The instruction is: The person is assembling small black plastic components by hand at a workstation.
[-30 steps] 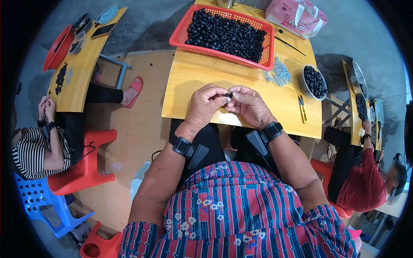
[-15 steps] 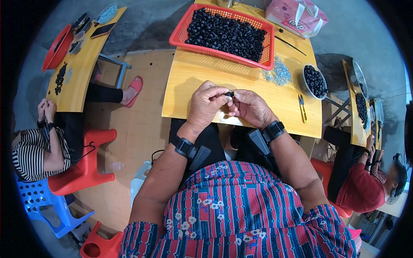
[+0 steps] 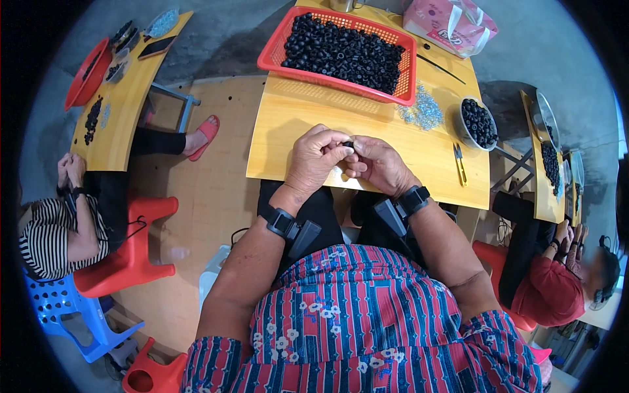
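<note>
Over the near edge of the yellow table [image 3: 275,147], my left hand [image 3: 313,157] and my right hand [image 3: 383,164] meet with fingertips pinched. Between them is a small black cap-like part [image 3: 348,144], mostly covered by the fingers; both hands grip it. Beyond my hands stands a red plastic basket [image 3: 327,82] holding many similar small black parts [image 3: 341,56]. To the right lies a pile of small clear bluish pieces [image 3: 422,110]. Beside that, a clear round tub [image 3: 469,139] holds more black parts. Yellow-handled snips [image 3: 460,166] rest nearer to me.
A pink and white bag [image 3: 452,26] and a thin black rod [image 3: 440,69] are at the far right of the table. Co-workers sit at a left table [image 3: 124,111] and at a right table [image 3: 545,196]. A red stool [image 3: 134,255] stands at left.
My fingers have shifted slightly around the black part, which now shows a little less upright. Both hands stay in nearly the same place.
</note>
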`<state>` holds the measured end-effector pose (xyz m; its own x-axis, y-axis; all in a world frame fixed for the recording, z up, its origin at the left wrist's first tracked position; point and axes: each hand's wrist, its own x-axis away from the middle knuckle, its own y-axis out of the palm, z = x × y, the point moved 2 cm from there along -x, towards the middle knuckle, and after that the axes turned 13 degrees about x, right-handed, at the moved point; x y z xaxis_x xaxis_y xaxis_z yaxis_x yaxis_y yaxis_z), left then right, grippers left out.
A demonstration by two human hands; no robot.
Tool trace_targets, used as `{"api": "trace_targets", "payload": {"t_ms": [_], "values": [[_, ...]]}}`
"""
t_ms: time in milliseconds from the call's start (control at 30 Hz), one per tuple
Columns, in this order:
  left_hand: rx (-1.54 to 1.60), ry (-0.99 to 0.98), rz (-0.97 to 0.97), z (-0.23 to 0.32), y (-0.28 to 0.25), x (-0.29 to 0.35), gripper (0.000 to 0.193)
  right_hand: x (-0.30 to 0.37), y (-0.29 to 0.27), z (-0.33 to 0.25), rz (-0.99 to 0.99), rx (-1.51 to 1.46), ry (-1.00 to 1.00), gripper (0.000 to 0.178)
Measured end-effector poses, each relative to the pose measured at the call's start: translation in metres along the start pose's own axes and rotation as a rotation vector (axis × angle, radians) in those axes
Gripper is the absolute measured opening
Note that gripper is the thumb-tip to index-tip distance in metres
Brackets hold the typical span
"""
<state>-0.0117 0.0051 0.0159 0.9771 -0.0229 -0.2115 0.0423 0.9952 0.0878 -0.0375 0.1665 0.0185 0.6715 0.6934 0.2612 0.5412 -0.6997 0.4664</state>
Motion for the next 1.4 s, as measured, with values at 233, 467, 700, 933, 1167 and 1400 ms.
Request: {"api": "trace_targets", "payload": {"t_ms": [233, 467, 700, 933, 1167, 1400], "values": [[-0.131, 0.065, -0.077, 0.002, 0.0, -0.008, 0.035, 0.0, 0.007, -0.003, 0.073, 0.21, -0.032, 0.018], [0.152, -0.261, -0.177, 0.001, -0.002, -0.005, 0.035, -0.001, 0.017, -0.002, 0.135, 0.405, -0.098, 0.022], [0.175, -0.204, -0.116, -0.001, -0.001, -0.002, 0.034, -0.003, 0.017, 0.002, 0.154, 0.405, -0.106, 0.022], [0.215, -0.197, -0.127, -0.002, 0.001, -0.004, 0.036, -0.003, 0.014, 0.005, 0.155, 0.294, -0.132, 0.023], [0.094, -0.189, -0.168, -0.001, -0.003, -0.006, 0.036, -0.002, 0.019, 0.004, 0.166, 0.365, -0.2, 0.023], [0.081, -0.16, -0.178, 0.0, -0.005, -0.004, 0.032, -0.003, 0.018, 0.008, 0.185, 0.404, -0.18, 0.021]]}}
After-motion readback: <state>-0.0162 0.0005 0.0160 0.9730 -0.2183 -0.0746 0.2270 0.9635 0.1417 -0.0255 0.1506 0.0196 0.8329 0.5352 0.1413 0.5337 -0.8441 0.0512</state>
